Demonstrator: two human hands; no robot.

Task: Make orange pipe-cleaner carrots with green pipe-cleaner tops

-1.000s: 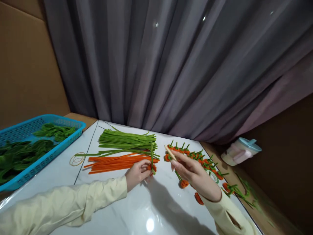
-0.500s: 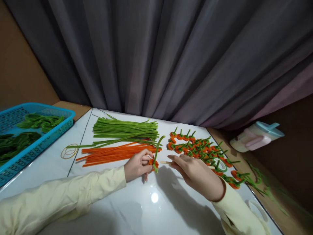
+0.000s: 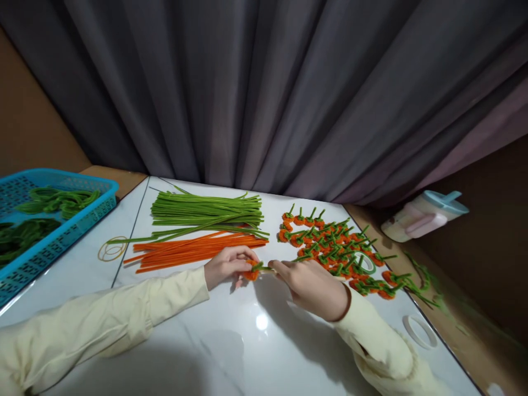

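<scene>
On the white marbled tabletop [image 3: 231,352], we see our two hands facing each other, just apart. Our right hand [image 3: 315,286] is closed on a slim pale stick [image 3: 340,279], mostly hidden by the fingers. Our left hand [image 3: 229,267] pinches a small orange chenille ornament [image 3: 251,271] at its fingertips, below the right end of the orange pipe cleaners [image 3: 198,248]. The ornament lies directly left of our right fingertips, with our left hand nearer. Its green stem [image 3: 266,268] points right, roughly level, its long axis bridging the gap toward our right fingers; whether they grip it, we cannot tell.
</scene>
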